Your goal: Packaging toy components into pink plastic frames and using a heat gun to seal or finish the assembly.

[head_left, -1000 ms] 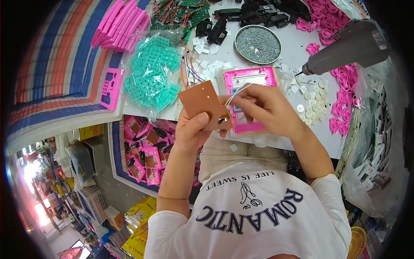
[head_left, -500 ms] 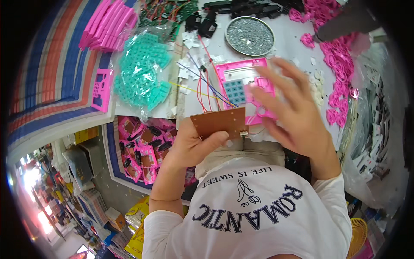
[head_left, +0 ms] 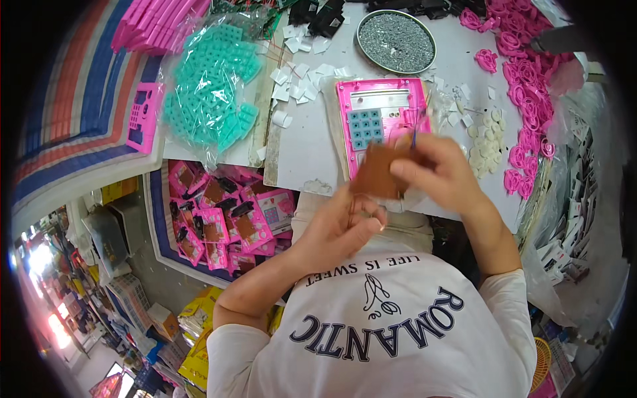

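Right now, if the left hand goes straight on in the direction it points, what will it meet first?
Most likely the brown board held in the right hand; the left hand is so close that contact is unclear.

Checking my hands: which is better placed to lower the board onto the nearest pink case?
Probably your right hand: it grips the board near the case; your left hand sits farther away.

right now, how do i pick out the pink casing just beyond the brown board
Find the white tabletop at the upper middle. Below the round dish of small silvery pieces, and partly hidden by the brown board that the right hand holds, lies the pink casing. Unlike the pink panel on the striped cloth at far left, it has a blue-grey keypad set in it.
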`<state>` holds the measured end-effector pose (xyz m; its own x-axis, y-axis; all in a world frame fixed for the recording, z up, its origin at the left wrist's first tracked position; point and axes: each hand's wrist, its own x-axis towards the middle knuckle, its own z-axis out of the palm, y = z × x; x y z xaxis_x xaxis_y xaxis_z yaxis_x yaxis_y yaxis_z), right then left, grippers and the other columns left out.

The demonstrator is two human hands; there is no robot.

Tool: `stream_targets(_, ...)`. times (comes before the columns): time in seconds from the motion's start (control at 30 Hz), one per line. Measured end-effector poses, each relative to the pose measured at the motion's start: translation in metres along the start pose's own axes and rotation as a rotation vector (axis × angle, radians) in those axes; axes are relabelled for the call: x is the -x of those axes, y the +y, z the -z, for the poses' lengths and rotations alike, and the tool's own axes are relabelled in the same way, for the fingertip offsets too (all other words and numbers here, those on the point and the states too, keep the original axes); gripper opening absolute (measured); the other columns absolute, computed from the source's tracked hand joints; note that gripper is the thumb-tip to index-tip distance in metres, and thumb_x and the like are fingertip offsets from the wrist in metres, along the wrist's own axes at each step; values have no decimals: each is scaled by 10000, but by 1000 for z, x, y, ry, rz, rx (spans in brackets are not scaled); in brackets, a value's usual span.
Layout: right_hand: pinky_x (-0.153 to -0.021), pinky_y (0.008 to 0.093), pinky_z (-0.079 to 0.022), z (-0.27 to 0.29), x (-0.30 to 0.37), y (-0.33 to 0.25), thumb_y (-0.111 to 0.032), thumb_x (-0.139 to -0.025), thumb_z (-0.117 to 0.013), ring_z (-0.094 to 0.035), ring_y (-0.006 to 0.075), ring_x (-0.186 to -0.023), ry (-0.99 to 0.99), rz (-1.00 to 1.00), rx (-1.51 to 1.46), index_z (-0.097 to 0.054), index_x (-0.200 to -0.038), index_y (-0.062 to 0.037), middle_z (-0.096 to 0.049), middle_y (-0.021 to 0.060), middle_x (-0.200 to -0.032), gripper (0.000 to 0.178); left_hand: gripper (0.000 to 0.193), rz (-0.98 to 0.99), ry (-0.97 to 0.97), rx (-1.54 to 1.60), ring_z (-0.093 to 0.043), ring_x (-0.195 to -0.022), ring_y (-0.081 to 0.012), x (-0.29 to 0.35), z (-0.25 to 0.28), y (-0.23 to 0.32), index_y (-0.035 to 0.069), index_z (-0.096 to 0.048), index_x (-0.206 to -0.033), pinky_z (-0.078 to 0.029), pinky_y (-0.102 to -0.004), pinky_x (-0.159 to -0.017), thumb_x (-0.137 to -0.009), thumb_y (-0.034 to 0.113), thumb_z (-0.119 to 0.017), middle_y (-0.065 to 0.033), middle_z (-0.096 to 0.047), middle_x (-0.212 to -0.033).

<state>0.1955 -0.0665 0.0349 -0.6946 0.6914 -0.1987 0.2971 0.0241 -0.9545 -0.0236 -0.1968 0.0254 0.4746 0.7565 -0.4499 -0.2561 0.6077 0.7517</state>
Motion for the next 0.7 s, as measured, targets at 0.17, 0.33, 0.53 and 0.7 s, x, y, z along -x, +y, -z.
stream_targets(0.17,-734,257,-531,14,-46,23,-126,-952,-692,-623,67,-856,32,-2,4,-655,-1195,25,-706,32,-985,289,790,-88,29,343,-588,-966,-191,-8,5,-20,156,-45,-1660,-530,-354,-818,-1045,138,-540,-170,-453,-1417)
stream_targets(0.33,-737,341,-554,13,-63,31,-129,-928,-698,-671,160,-813,13,13,133,-642,-1161,22,-706,113,-902,283,829,-119,30,254,-566,-1128,-222,-13,2,-24,61,-26,-1651,-485,-391,-978,-1021,104,-564,-137,-416,-1454)
stream_targets(0.53,-749,416,-547,11,-75,23,-133,-901,-703,-703,368,-856,9,92,443,-623,-1107,37,-705,212,-913,279,899,-76,0,235,-514,-1209,-225,-12,8,-23,38,-25,-1646,-442,-391,-1053,-972,70,-618,-123,-410,-1458)
stream_targets(0.7,-752,450,-537,14,-84,13,-147,-895,-697,-688,403,-869,-60,17,531,-627,-1095,25,-706,218,-928,274,948,-120,-46,74,-505,-1219,-209,-7,11,-25,63,-64,-1654,-422,-378,-1070,-931,52,-678,-122,-442,-1437)
